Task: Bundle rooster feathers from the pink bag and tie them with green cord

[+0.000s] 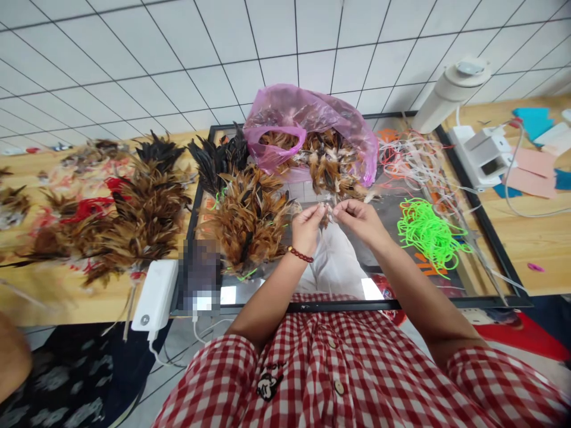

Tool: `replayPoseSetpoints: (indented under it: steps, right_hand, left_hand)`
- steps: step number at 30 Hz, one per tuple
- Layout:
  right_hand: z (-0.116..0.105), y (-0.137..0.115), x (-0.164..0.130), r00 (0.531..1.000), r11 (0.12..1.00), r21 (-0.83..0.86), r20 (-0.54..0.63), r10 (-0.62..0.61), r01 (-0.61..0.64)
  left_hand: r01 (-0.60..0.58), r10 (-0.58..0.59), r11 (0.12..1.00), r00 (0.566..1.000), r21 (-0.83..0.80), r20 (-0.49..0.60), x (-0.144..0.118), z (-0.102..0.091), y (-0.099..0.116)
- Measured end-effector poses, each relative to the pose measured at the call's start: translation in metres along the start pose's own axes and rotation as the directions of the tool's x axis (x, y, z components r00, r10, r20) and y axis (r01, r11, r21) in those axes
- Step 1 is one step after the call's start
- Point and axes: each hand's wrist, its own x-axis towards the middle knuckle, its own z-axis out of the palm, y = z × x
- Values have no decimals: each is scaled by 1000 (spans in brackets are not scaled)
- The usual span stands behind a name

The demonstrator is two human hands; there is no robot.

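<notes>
Over the framed glass panel (375, 249), my left hand (308, 226), with a beaded bracelet at the wrist, meets my right hand (360, 219) almost fingertip to fingertip. Both are closed in a pinch on a small feather (326, 222), mostly hidden by the fingers. Just beyond them, brown and pale feathers (330, 166) spill from a translucent pink plastic bag (307, 107). Left of my left hand lies a large bundle of brown feathers (252, 217), with black feathers (218, 160) behind it. Bright green cord (428, 232) is heaped right of my right hand.
White and clear strings (414, 157) tangle at the panel's right, near a white cylinder (450, 92) and a power strip (473, 154). More feather bundles (147, 208) cover the table's left side. A white power bank (155, 294) rests at the front edge. Another person's arm (11, 356) shows at far left.
</notes>
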Motion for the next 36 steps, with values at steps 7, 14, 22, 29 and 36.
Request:
replayPoseSetpoints:
  steps: [7, 14, 22, 29, 36]
  right_hand:
    - [9, -3, 1, 999, 993, -111, -9, -39, 38]
    - [-15, -7, -18, 988, 759, -636, 133, -74, 142]
    - [-93, -4, 3, 992, 366, -928, 33, -122, 75]
    - [-92, 0, 24, 976, 145, -965, 217, -29, 219]
    - [-65, -14, 5, 938, 793, -530, 14, -346, 301]
  left_hand:
    - [2, -2, 1000, 1000, -4, 8, 1, -2, -6]
    - [26, -19, 987, 999, -161, 42, 1, -1, 6]
    - [79, -72, 984, 996, -160, 50, 1, -2, 10]
    - [75, -65, 985, 996, -153, 68, 2, -3, 9]
    - [58, -52, 995, 996, -84, 78, -2, 1, 4]
